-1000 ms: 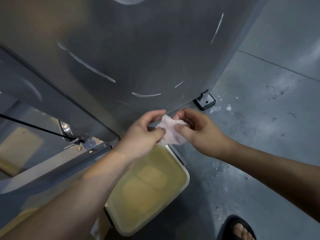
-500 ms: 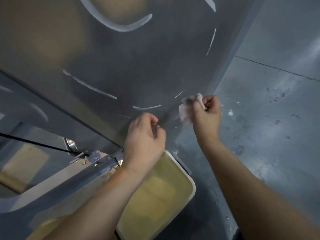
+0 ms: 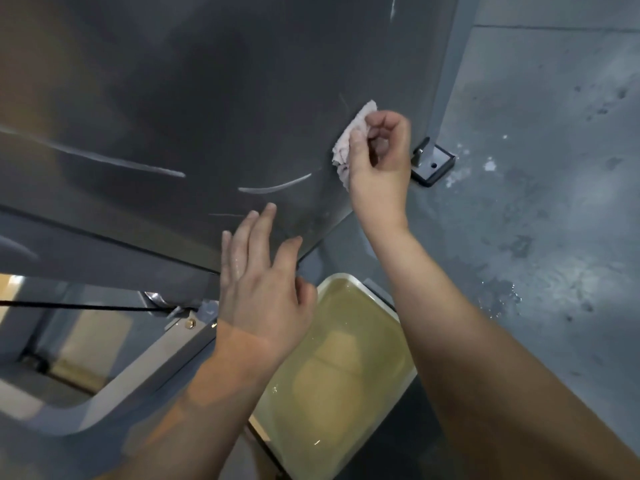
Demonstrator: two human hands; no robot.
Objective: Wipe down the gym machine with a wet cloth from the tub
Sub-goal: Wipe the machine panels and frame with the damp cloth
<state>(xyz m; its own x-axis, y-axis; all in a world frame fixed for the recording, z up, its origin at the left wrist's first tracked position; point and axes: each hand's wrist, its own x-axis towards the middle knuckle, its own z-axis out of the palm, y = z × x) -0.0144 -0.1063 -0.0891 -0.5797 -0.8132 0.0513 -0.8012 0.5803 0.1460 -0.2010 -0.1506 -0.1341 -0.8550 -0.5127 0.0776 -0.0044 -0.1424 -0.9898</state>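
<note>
Currently, my right hand (image 3: 379, 157) pinches the pale cloth (image 3: 348, 142) against the grey machine panel (image 3: 207, 98) at centre right, while my left hand (image 3: 263, 275) lies flat, fingers straight, on the panel's lower edge above the water-filled tub (image 3: 341, 276).

You have no text, label, brand, number or sign to read here. The pale curved marks on the dark panel (image 3: 207, 98), just left of the fingers (image 3: 384, 123) of your right hand (image 3: 379, 161) and just beyond the fingertips (image 3: 268, 209) of your left hand (image 3: 265, 289), are streaks, not letters. The cloth (image 3: 349, 143) pinched in your right fingers shows no print, nor does the tub (image 3: 337, 277) below your left fingers.
</note>
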